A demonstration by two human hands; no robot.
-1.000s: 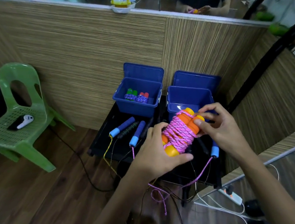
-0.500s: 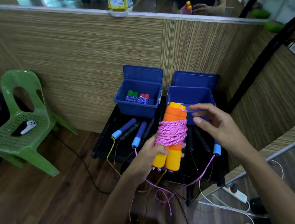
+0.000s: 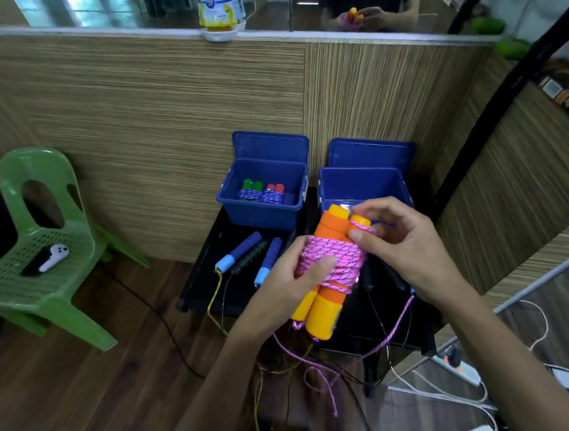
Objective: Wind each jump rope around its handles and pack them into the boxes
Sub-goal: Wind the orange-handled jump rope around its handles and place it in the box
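Note:
My left hand (image 3: 290,280) grips an orange-handled jump rope (image 3: 329,270) upright, its pink cord wound thickly round both handles. My right hand (image 3: 398,239) pinches the pink cord near the top of the handles. Two open blue boxes stand behind on a black table (image 3: 209,273): the left box (image 3: 265,213) holds two wound ropes, one green-handled and one red-handled; the right box (image 3: 362,181) shows nothing inside from here. A blue-handled rope (image 3: 241,253) and a black-handled one (image 3: 251,259) lie unwound on the table.
Loose pink, yellow and black cords (image 3: 310,367) hang off the table's front edge to the wooden floor. A green plastic chair (image 3: 38,243) with a white controller stands at the left. A power strip (image 3: 458,368) and cables lie at the right. A wood-panelled wall rises behind.
The bundle went from lying across to upright in my left hand. My right hand let go, then came back onto the cord at the handles' top.

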